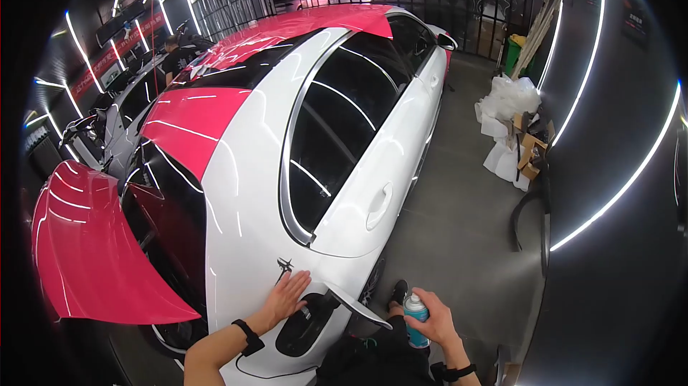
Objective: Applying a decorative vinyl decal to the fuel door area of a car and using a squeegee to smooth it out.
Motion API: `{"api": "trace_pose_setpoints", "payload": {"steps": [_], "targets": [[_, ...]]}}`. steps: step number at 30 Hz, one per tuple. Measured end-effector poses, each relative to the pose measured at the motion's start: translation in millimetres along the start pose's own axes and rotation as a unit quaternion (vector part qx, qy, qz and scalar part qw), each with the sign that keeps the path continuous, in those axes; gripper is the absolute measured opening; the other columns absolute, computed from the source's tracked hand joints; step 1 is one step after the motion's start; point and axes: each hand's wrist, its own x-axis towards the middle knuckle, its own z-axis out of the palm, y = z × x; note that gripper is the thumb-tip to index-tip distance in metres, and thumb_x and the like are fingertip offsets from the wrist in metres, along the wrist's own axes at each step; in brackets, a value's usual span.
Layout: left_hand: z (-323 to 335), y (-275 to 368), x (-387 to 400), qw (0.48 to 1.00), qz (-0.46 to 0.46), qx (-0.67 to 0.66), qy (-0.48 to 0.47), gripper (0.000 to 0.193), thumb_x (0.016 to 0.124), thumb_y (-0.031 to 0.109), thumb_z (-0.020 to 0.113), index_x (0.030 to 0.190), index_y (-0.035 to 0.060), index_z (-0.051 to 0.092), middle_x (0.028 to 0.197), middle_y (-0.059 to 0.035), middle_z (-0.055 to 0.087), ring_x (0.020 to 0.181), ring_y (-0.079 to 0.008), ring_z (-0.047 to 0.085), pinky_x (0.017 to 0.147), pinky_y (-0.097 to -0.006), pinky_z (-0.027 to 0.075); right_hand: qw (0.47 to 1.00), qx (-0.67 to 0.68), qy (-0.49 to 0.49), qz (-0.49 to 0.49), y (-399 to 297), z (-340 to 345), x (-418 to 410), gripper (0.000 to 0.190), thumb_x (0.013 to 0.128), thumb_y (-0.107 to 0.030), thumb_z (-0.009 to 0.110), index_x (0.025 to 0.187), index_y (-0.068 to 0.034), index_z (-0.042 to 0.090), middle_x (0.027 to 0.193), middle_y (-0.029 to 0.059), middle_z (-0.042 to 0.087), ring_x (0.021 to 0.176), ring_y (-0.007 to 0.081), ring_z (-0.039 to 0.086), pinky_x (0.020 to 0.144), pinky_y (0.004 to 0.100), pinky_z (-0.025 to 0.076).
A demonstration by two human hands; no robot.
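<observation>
My left hand (288, 294) lies flat on the white rear quarter panel (242, 278) of a car, fingers extended and nothing held. Just beyond its fingertips is a black decal (285, 264) shaped like a small figure or aircraft. Below the hand a dark port recess (306, 327) in the panel is exposed, its white flap (359, 305) swung outward. On the right, my right hand (439, 319) grips a blue aerosol can (416, 327) with a white top, held upright beside the car. The thumb and index finger are up around the nozzle.
A raised pink trunk lid (102, 246) stands at the left. Pink covers the roof (301, 20), with loose wrinkled film along it. White foam wrap (508, 98) and cardboard (529, 155) lie by the right wall. Another person (174, 58) is beyond the car, near a grey car (129, 109).
</observation>
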Motion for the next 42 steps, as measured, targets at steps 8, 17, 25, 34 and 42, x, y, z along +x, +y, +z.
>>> {"api": "trace_pose_setpoints", "payload": {"steps": [8, 17, 25, 34, 42], "targets": [[-9, 20, -69, 0.998, -0.024, 0.019, -0.063, 0.084, 0.095, 0.064, 0.048, 0.158, 0.0093, 0.036, 0.167, -0.0052, 0.031, 0.155, -0.0214, 0.025, 0.123, -0.0474, 0.019, 0.997, 0.008, -0.064, -0.032, -9, 17, 3, 0.065, 0.079, -0.035, 0.082, 0.137, -0.02, 0.058, 0.12, 0.0084, 0.066, 0.107, 0.0315, 0.068, 0.089, 0.0413, 0.057], [-17, 43, -156, 0.991, -0.097, -0.011, -0.094, 0.083, 0.092, 0.064, 0.053, 0.155, 0.0108, 0.042, 0.164, -0.0044, 0.036, 0.152, -0.0231, 0.029, 0.121, -0.0564, 0.02, 0.995, 0.003, -0.083, -0.047, -5, 22, 11, 0.066, 0.079, -0.035, 0.082, 0.138, -0.019, 0.058, 0.119, 0.0083, 0.066, 0.106, 0.0309, 0.069, 0.088, 0.0402, 0.057], [-23, 65, -177, 0.973, -0.205, -0.066, -0.077, 0.08, 0.089, 0.056, 0.064, 0.151, 0.0089, 0.047, 0.162, -0.0056, 0.038, 0.152, -0.0262, 0.029, 0.121, -0.0612, 0.018, 0.995, -0.003, -0.094, -0.044, -7, 19, 21, 0.065, 0.08, -0.034, 0.081, 0.139, -0.019, 0.058, 0.118, 0.0085, 0.066, 0.105, 0.0309, 0.068, 0.087, 0.04, 0.057], [-21, 83, -137, 0.92, -0.347, -0.182, 0.015, 0.079, 0.084, 0.041, 0.072, 0.148, 0.0012, 0.048, 0.16, -0.012, 0.04, 0.15, -0.0366, 0.03, 0.12, -0.0654, 0.017, 0.991, -0.014, -0.126, -0.046, -17, 23, 30, 0.065, 0.081, -0.036, 0.08, 0.139, -0.018, 0.057, 0.121, 0.0104, 0.066, 0.108, 0.0324, 0.067, 0.091, 0.041, 0.055], [-36, 118, -100, 0.772, -0.568, -0.248, 0.143, 0.066, 0.089, 0.026, 0.068, 0.146, 0.0002, 0.048, 0.144, -0.0183, 0.051, 0.137, -0.0411, 0.041, 0.115, -0.0604, 0.027, 0.995, -0.007, -0.088, -0.056, -7, 24, 22, 0.067, 0.078, -0.033, 0.083, 0.138, -0.017, 0.058, 0.118, 0.0102, 0.066, 0.105, 0.0317, 0.068, 0.088, 0.0399, 0.056]]}}
